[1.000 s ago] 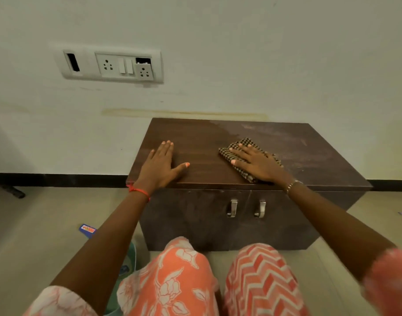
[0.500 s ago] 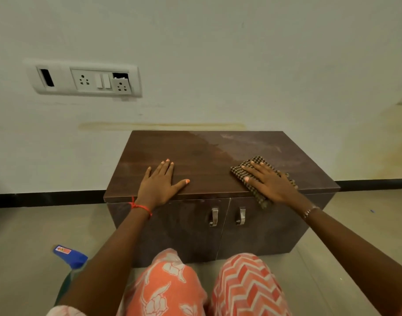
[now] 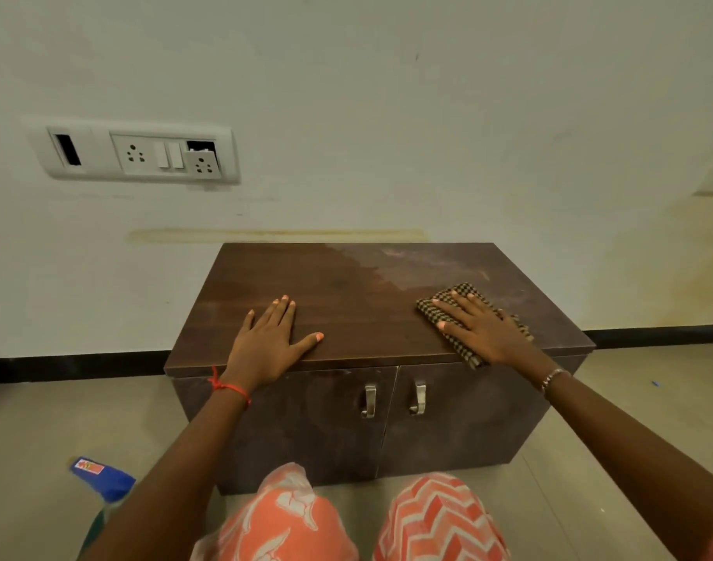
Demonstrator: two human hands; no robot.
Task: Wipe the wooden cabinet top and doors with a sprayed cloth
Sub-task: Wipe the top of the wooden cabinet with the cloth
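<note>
A low dark wooden cabinet stands against the wall, with two doors and metal handles at the front. Its top is dark and damp on the left and dull and dusty at the back right. My left hand rests flat on the top near the front left edge. My right hand presses with straight fingers on a folded brown checked cloth at the front right of the top; one corner of the cloth hangs over the front edge.
A blue spray bottle stands on the tiled floor at my left, partly hidden behind my left arm. A socket and switch panel is on the wall above left. My knees in orange patterned fabric are just before the doors.
My right hand has slid the cloth to the right along the front of the top. My left hand has stayed where it was. My head has shifted, so the cabinet sits differently in the frame.
</note>
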